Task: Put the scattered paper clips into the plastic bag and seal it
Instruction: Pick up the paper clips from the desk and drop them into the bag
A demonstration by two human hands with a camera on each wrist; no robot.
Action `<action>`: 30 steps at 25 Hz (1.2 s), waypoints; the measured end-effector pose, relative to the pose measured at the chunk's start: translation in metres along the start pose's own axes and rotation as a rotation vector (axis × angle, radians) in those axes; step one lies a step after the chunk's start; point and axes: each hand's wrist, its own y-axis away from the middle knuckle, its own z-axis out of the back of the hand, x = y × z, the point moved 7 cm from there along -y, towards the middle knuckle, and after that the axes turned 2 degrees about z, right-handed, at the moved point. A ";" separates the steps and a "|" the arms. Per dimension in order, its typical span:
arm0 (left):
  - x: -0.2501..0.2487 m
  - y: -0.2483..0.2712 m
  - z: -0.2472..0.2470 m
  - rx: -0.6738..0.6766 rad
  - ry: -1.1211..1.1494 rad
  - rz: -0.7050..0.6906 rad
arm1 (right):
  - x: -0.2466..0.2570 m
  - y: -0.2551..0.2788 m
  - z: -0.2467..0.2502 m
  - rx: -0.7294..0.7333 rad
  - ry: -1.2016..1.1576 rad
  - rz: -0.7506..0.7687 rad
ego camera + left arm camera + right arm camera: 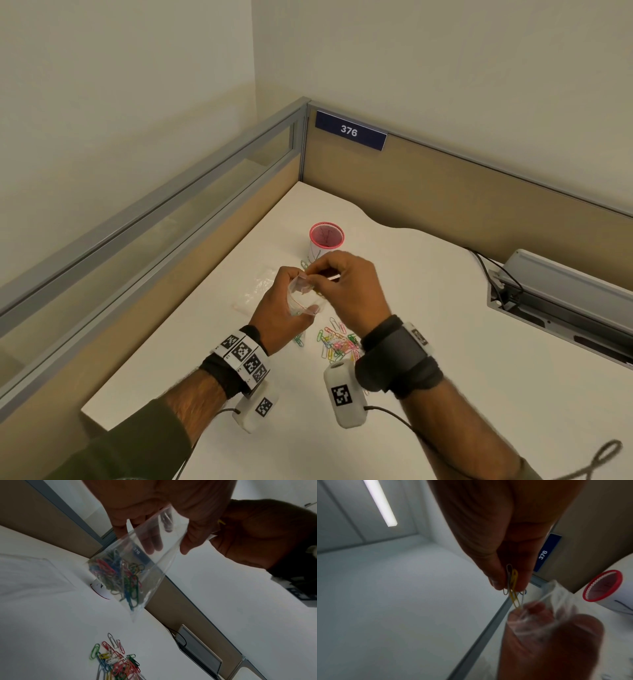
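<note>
While the small clear plastic zip bag [145, 566] is gripped near its mouth by the left hand [279, 310] and held above the white desk top [428, 308], a yellow wire paper clip and two grey ones [513, 586] are pinched between the thumb and fingertips of the right hand [346, 284] directly at the bag opening. Several coloured paper clips [118, 574] are seen gathered in the lower part of the bag. The bag mouth is blurred in the right wrist view and largely covered by both hands in the head view, so how wide it is parted cannot be made out. A loose heap of coloured paper clips [337, 342] lies on the desk below the hands, partly hidden by the right wrist strap. Beyond the hands stands a white cup with a red rim [326, 238], its base concealed. Left of the hands lies a flat clear plastic sheet [255, 289], faint against the desk. A blue plate numbered 376 [350, 130] is fixed to the tan partition [445, 185].
</note>
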 end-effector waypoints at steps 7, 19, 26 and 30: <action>0.000 0.003 0.003 -0.010 0.029 -0.011 | 0.003 0.009 0.009 -0.080 0.099 0.107; 0.008 0.013 0.042 -0.070 0.087 -0.007 | -0.222 0.060 -0.048 0.367 0.661 -0.464; 0.005 0.014 0.045 -0.087 0.086 -0.002 | -0.208 0.054 -0.071 0.409 0.583 -0.358; 0.003 0.014 0.044 -0.090 0.090 -0.008 | -0.209 0.061 -0.075 0.433 0.676 -0.265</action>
